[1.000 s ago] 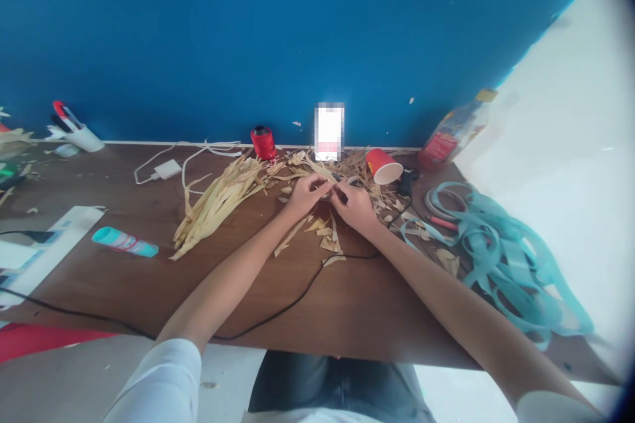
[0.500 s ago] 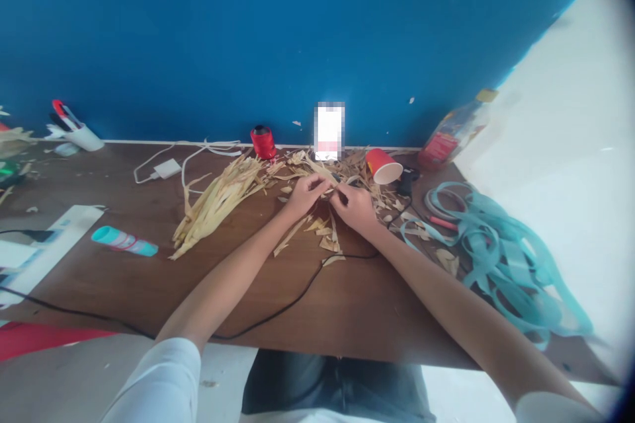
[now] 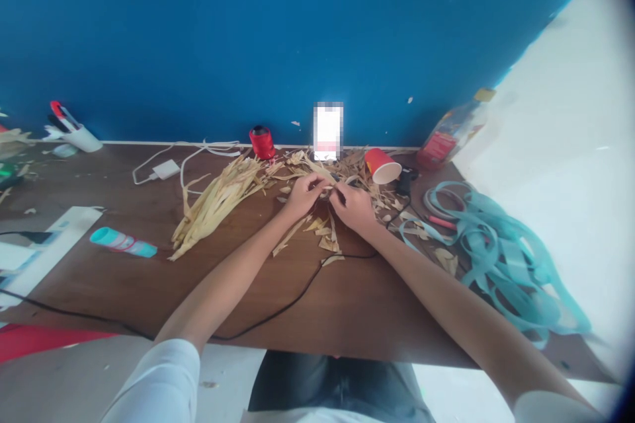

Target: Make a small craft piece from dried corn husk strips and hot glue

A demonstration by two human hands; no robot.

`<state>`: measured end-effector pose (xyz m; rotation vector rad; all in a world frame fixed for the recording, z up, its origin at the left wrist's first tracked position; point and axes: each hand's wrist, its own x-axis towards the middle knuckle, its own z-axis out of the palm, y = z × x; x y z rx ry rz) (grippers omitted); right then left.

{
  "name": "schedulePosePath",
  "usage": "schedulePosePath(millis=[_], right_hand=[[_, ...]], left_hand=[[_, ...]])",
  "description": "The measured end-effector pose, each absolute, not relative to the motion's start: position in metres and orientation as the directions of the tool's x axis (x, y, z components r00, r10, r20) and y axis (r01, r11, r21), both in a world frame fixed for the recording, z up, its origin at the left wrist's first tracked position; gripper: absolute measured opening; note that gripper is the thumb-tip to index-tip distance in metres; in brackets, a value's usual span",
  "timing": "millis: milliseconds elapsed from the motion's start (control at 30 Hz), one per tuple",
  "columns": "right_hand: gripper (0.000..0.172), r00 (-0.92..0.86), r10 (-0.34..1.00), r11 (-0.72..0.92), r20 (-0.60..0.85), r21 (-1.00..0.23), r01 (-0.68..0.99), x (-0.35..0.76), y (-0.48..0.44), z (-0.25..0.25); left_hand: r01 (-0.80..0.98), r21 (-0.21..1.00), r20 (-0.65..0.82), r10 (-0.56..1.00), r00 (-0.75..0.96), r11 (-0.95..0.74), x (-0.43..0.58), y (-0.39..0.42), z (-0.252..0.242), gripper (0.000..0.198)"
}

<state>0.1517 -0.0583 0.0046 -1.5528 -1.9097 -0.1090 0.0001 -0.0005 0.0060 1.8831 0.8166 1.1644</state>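
Well, on a wooden desk (image 3: 297, 304), a husk strip (image 3: 325, 186) pinched between left hand (image 3: 305, 197) and right hand (image 3: 352, 207)

A blue wall (image 3: 248, 46) rises behind the whole desk. The heap of dried husk (image 3: 354, 164) is the centre of things: a long husk bundle (image 3: 213, 208) lies left of it, a red thread spool (image 3: 262, 143) just beyond it, a red paper cup (image 3: 382, 166) just right of it, and a tangle of teal ribbon (image 3: 501, 258) well right of it. At the heap's near edge both hands meet, fingers curled and pinching the strip, though they hide most of it; a thin dark piece there is too small to name. The husk looks light, dry and stiff, apt to split along its grain, so a hold near its thicker base, across the fibres, seems safest.
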Motion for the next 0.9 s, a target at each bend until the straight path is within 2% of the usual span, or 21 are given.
schedulePosePath(millis=[400, 533, 700, 900], right_hand=[[0.020, -0.188, 0.803, 0.436, 0.565, -0.344, 0.831, 0.1561, -0.0583, 0.0069], [0.021, -0.176, 0.812, 0.414, 0.557, -0.337, 0.845, 0.1551, -0.0586, 0.0056], [0.024, -0.077, 0.826, 0.323, 0.558, -0.357, 0.876, 0.1548, -0.0569, 0.0015], [0.025, -0.058, 0.847, 0.302, 0.528, -0.390, 0.870, 0.1544, -0.0566, 0.0011]], left_hand=[[0.115, 0.858, 0.426, 0.818, 0.387, -0.501, -0.0018, 0.0027, 0.0022, 0.021], [0.064, 0.889, 0.406, 0.846, 0.345, -0.453, -0.0002, 0.0029, 0.0016, 0.024], [0.011, 0.916, 0.383, 0.884, 0.268, -0.400, 0.0011, 0.0019, 0.0011, 0.029], [0.107, 0.858, 0.443, 0.829, 0.342, -0.502, 0.0022, -0.0052, 0.0075, 0.027]])
